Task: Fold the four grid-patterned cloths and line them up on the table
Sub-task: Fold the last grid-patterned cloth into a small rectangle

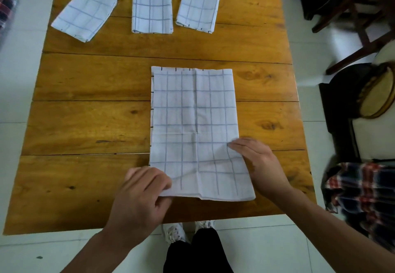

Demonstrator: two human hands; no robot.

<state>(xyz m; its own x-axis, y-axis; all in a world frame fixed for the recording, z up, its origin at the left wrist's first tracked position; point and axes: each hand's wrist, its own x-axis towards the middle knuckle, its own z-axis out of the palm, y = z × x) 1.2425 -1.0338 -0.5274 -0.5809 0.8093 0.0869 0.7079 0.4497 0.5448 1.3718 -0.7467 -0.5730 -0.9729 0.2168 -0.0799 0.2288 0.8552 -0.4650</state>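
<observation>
Three folded white grid-patterned cloths lie along the far side of the wooden table (89, 123): a tilted left cloth (85, 13), a middle cloth (152, 8) and a right cloth (199, 6). A fourth, larger grid cloth (194, 123) lies folded lengthwise near the front. My left hand (143, 195) pinches its near left corner with curled fingers. My right hand (256, 161) rests on the cloth's right edge, fingertips bent onto the fabric, thumb hidden.
A dark wooden chair (350, 16) stands beyond the table's right side, with a round stool (376, 93) and a plaid fabric pile (361, 191) further forward. More plaid fabric (8, 1) sits at the far left. My legs and white shoes (188, 232) are below the table's front edge.
</observation>
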